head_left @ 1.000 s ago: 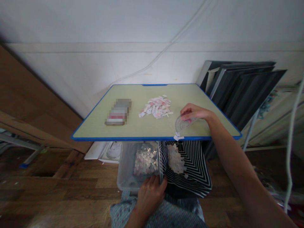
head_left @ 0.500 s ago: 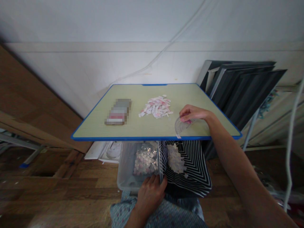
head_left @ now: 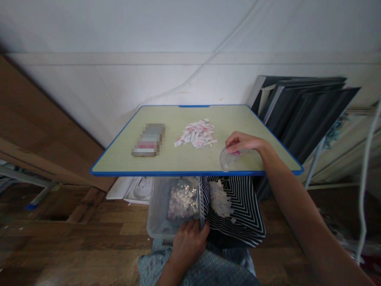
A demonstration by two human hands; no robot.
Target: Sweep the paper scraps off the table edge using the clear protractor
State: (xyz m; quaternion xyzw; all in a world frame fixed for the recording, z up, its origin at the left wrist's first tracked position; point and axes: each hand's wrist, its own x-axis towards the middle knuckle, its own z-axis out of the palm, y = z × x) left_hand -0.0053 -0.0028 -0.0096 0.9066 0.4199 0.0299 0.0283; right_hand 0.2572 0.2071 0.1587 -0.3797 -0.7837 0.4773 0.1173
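Observation:
My right hand [head_left: 242, 142] is closed on a clear, curved protractor [head_left: 226, 159], which lies against the tabletop near the front edge. Something pink shows under the fingers, and I cannot make out what it is. To the left of that hand is a loose pile of small white and pink pieces [head_left: 196, 134], like paper scraps. My left hand [head_left: 190, 240] grips the rim of a translucent plastic bin [head_left: 160, 226], its thumb reaching toward the striped container beside it. Inside the bin are many pale pieces [head_left: 182, 202], partly in shiny clear plastic.
A blue-edged table [head_left: 166, 163] carries a blurred-out block [head_left: 148, 140] at left. Under its front edge sits a black-and-white striped container [head_left: 245, 210] holding white pieces [head_left: 220, 200]. Dark flat panels [head_left: 306, 107] lean at the right. A white cable [head_left: 196, 71] crosses the wall.
The small white piece that stuck out over the table's front edge below the protractor no longer shows there. Both hands have stayed nearly in place.

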